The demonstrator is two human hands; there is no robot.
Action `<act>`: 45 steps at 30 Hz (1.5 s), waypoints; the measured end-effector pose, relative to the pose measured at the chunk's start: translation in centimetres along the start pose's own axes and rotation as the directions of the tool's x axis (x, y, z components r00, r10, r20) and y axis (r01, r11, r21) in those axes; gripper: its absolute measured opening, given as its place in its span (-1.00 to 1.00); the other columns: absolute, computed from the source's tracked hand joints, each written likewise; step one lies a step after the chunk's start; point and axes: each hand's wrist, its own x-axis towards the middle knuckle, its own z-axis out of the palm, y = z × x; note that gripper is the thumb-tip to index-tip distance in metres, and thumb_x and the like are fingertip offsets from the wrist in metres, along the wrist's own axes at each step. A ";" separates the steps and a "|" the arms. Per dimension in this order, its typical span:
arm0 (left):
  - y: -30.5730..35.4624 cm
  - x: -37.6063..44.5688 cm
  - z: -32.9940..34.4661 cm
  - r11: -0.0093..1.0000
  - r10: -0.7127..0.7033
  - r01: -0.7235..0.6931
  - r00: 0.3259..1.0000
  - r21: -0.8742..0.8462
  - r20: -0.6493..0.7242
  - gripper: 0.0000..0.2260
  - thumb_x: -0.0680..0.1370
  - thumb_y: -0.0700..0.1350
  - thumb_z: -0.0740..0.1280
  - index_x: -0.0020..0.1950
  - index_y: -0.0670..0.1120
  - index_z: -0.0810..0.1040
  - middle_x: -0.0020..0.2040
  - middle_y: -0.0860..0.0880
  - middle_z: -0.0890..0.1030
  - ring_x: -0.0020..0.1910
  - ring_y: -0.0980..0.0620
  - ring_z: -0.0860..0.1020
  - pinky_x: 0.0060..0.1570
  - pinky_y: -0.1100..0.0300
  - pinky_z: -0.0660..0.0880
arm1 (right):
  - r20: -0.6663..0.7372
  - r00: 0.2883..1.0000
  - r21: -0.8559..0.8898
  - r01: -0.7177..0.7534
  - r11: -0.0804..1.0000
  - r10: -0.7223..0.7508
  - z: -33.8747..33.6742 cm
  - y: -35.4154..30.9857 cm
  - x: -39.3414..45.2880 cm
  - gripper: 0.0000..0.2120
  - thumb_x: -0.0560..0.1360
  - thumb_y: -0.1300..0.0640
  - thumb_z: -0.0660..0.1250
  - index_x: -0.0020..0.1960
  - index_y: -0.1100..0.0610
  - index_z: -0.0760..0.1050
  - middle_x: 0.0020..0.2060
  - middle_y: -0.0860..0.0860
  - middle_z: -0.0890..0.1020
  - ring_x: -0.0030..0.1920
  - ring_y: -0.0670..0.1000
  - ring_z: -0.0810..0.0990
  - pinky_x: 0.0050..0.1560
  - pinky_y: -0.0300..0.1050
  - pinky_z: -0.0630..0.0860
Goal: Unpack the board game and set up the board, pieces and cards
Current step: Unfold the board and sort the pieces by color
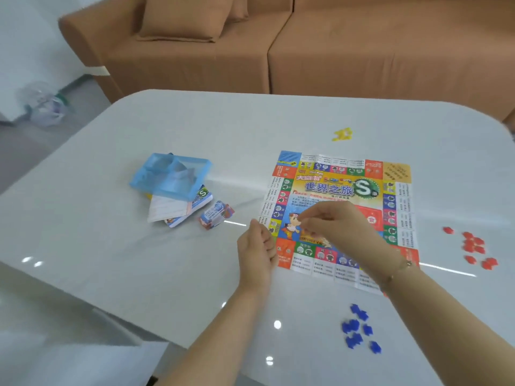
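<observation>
A colourful paper game board [341, 188] lies unfolded on the white table [167, 135]. My right hand [334, 221] hovers over the board's lower left part, fingertips pinched together; what they pinch is too small to make out. My left hand [257, 243] sits at the board's left edge with its fingers curled, and I cannot see anything in it. Blue pieces [359, 328] lie near the front, red pieces [476, 247] to the right, yellow pieces [342, 134] beyond the board. A wrapped card pack [216, 214] lies left of the board.
A blue plastic tray [170, 175] rests tilted on the game box and a paper sheet [178, 208] at the left. A brown sofa [278, 45] stands behind the table. A clear plastic bag lies on the floor [44, 103] at far left.
</observation>
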 end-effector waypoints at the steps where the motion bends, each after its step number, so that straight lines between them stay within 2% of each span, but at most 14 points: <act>1: 0.3 0.1 0.1 1.000 -0.031 0.031 0.999 -0.004 -0.012 -0.61 0.66 -0.08 0.04 -0.38 -0.01 0.11 -0.47 0.06 0.10 -0.52 0.13 0.07 -0.53 0.31 0.02 | -0.027 0.999 0.024 -0.028 0.999 0.029 0.2 -0.2 -0.1 -0.85 0.49 0.24 0.34 -0.13 0.04 0.63 -0.24 -0.06 0.68 -0.17 0.10 0.66 -0.03 0.04 0.60; 6: 5.4 -0.1 1.3 0.942 -0.268 0.252 0.963 -0.221 -0.044 -0.62 0.66 -0.08 0.06 -0.37 -0.01 0.13 -0.52 0.08 0.13 -0.60 0.15 0.09 -0.64 0.33 0.03 | -0.071 0.986 0.086 -0.142 0.986 0.148 0.0 -2.3 -2.0 -0.87 0.50 0.24 0.31 -0.08 0.09 0.62 -0.24 -0.03 0.65 -0.33 -0.08 0.53 -0.39 -0.36 0.46; 10: 10.6 -0.4 2.8 0.810 -0.470 0.450 0.882 -0.376 0.042 -0.63 0.66 -0.04 0.05 -0.36 -0.03 0.23 -0.54 0.07 0.22 -0.65 0.14 0.17 -0.70 0.33 0.07 | 0.005 0.948 0.130 -0.315 0.940 0.317 -0.8 -5.4 -4.7 -0.79 0.48 0.21 0.23 -0.31 0.24 0.45 -0.37 0.10 0.45 -0.31 0.03 0.36 -0.27 -0.11 0.35; 13: 13.9 -1.8 3.6 0.731 -0.564 0.503 0.826 -0.461 0.008 -0.64 0.67 -0.06 0.07 -0.33 -0.08 0.28 -0.51 0.03 0.31 -0.62 0.12 0.24 -0.68 0.35 0.16 | 0.068 0.894 0.134 -0.449 0.883 0.444 -1.2 -7.8 -7.1 -0.77 0.46 0.16 0.24 -0.21 0.32 0.53 -0.33 0.10 0.58 -0.27 0.01 0.48 -0.13 0.05 0.53; 15: 15.5 -2.4 4.1 0.695 -0.612 0.526 0.790 -0.490 -0.021 -0.64 0.68 -0.08 0.08 -0.32 -0.10 0.27 -0.46 0.00 0.30 -0.59 0.11 0.23 -0.67 0.35 0.19 | 0.078 0.865 0.175 -0.501 0.848 0.495 -1.9 -9.8 -7.7 -0.78 0.46 0.17 0.26 -0.15 0.32 0.58 -0.30 0.08 0.62 -0.26 0.00 0.52 -0.07 0.00 0.54; 18: 16.8 -1.6 4.5 0.702 -0.638 0.555 0.768 -0.446 -0.050 -0.61 0.68 -0.03 0.06 -0.34 -0.10 0.27 -0.47 0.02 0.24 -0.64 0.12 0.20 -0.68 0.34 0.15 | 0.039 0.825 0.279 -0.551 0.787 0.564 -1.7 -12.1 -6.9 -0.79 0.46 0.22 0.27 -0.14 0.39 0.55 -0.32 0.07 0.58 -0.27 0.02 0.49 -0.13 -0.08 0.46; 22: 17.7 2.6 3.5 0.743 -0.638 0.597 0.768 -0.302 -0.053 -0.66 0.68 -0.04 0.05 -0.23 -0.12 0.39 -0.47 0.04 0.23 -0.66 0.16 0.17 -0.66 0.36 0.11 | 0.019 0.787 0.461 -0.554 0.693 0.616 0.4 -13.6 -3.6 -0.86 0.47 0.26 0.30 -0.25 0.24 0.57 -0.33 0.09 0.59 -0.28 0.02 0.51 -0.13 -0.12 0.48; 27: 16.9 9.7 0.7 0.759 -0.639 0.648 0.761 0.073 -0.114 -0.73 0.64 -0.21 0.02 -0.17 -0.12 0.43 -0.39 0.02 0.22 -0.61 0.15 0.18 -0.60 0.35 0.11 | 0.009 0.719 0.571 -0.574 0.587 0.695 5.0 -13.3 0.7 -0.87 0.47 0.29 0.31 -0.21 0.21 0.60 -0.32 0.10 0.62 -0.26 0.05 0.55 -0.09 -0.08 0.54; 30: 14.9 13.0 -0.4 0.716 -0.531 0.489 0.845 0.499 -0.066 -0.73 0.60 -0.22 0.02 -0.13 -0.12 0.48 -0.39 0.01 0.33 -0.53 0.12 0.28 -0.52 0.29 0.17 | -0.011 0.705 0.581 -0.573 0.578 0.709 7.2 -12.3 3.2 -0.85 0.49 0.30 0.28 -0.17 0.22 0.62 -0.31 0.09 0.64 -0.25 0.01 0.56 -0.07 -0.13 0.53; 33: 12.1 14.8 -0.8 0.428 -0.411 -0.016 0.887 0.904 0.210 -0.77 0.58 -0.24 0.04 -0.10 -0.09 0.47 -0.17 0.00 0.49 -0.28 0.06 0.42 -0.46 0.29 0.35 | -0.047 0.665 0.581 -0.588 0.562 0.745 8.7 -10.5 4.6 -0.79 0.48 0.28 0.24 -0.21 0.16 0.63 -0.33 0.03 0.66 -0.22 -0.03 0.56 0.03 -0.10 0.50; 35: 11.0 15.1 -0.8 0.322 -0.401 -0.250 0.838 0.913 0.371 -0.81 0.57 -0.27 0.05 -0.05 -0.09 0.43 -0.03 -0.06 0.51 -0.13 0.00 0.43 -0.29 0.17 0.35 | -0.057 0.660 0.579 -0.589 0.563 0.749 9.1 -9.5 5.0 -0.77 0.48 0.26 0.22 -0.21 0.13 0.64 -0.32 0.00 0.66 -0.22 -0.06 0.55 0.03 -0.08 0.49; 38: 9.8 15.9 -0.4 0.265 -0.344 -0.417 0.801 0.869 0.489 -0.88 0.58 -0.27 0.09 -0.02 -0.13 0.40 0.02 -0.12 0.50 -0.07 -0.03 0.42 -0.14 0.21 0.28 | -0.080 0.654 0.571 -0.588 0.573 0.752 9.2 -8.5 5.7 -0.79 0.49 0.23 0.23 -0.16 0.11 0.64 -0.24 0.01 0.67 -0.18 -0.05 0.56 -0.07 -0.13 0.47; 40: 9.2 16.0 -0.1 0.256 -0.262 -0.469 0.808 0.845 0.527 -0.88 0.59 -0.25 0.12 -0.02 -0.18 0.45 0.01 -0.13 0.47 -0.07 -0.05 0.44 -0.14 0.22 0.28 | -0.098 0.639 0.587 -0.582 0.563 0.763 9.0 -7.8 6.3 -0.81 0.50 0.22 0.24 -0.15 0.10 0.63 -0.23 0.00 0.68 -0.13 -0.04 0.57 -0.12 -0.18 0.45; 45: 9.0 15.3 -0.1 0.239 -0.115 -0.477 0.851 0.846 0.512 -0.90 0.56 -0.28 0.19 -0.09 -0.19 0.48 -0.05 -0.12 0.44 -0.07 -0.05 0.40 -0.16 0.21 0.26 | -0.019 0.609 0.683 -0.571 0.456 0.793 7.9 -7.4 7.9 -0.79 0.53 0.29 0.19 -0.15 0.17 0.59 -0.30 0.04 0.65 -0.13 0.01 0.58 0.14 -0.10 0.48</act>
